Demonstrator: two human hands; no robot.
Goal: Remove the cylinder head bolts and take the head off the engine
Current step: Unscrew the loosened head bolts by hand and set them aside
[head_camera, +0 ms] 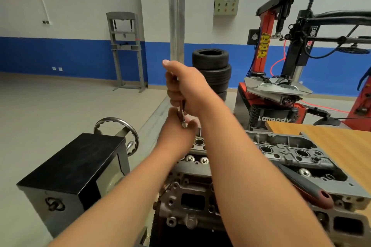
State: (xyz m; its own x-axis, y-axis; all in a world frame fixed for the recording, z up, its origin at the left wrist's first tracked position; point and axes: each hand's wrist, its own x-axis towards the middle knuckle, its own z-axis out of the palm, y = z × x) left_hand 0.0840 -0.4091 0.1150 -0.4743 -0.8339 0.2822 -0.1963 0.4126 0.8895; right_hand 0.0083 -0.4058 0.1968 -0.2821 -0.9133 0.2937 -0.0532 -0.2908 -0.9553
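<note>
Right hand: the right hand (pixel 184 88) is fisted round the top of a slim metal tool (pixel 182 109), thumb pointing up.
Left hand: the left hand (pixel 178 128) sits just below it, fingers curled round the tool's lower end, right over the far end of the head (pixel 186 186).
Tool: it stands upright. Only a short length of shaft shows between the two fists.
Hidden: the tool's tip and whatever it meets are covered by the left hand, so no bolt can be made out. Both forearms cross the head and hide much of its top.
Head: bare grey casting, seated on the engine at bottom centre. Round bores and two shiny discs show on top, and a dark rectangular port opens in the near face. Its lower part is cut off by the frame.
Table: a second grey casting (pixel 297 154) lies along the left edge of a wooden table (pixel 341 138), with a red-and-black handle (pixel 313 190) resting across its near end.
Left side: a black box (pixel 70 166) with a handwheel (pixel 116 124) behind it.
Behind: stacked tyres (pixel 210 70) beside a tyre changer (pixel 277 86).
</note>
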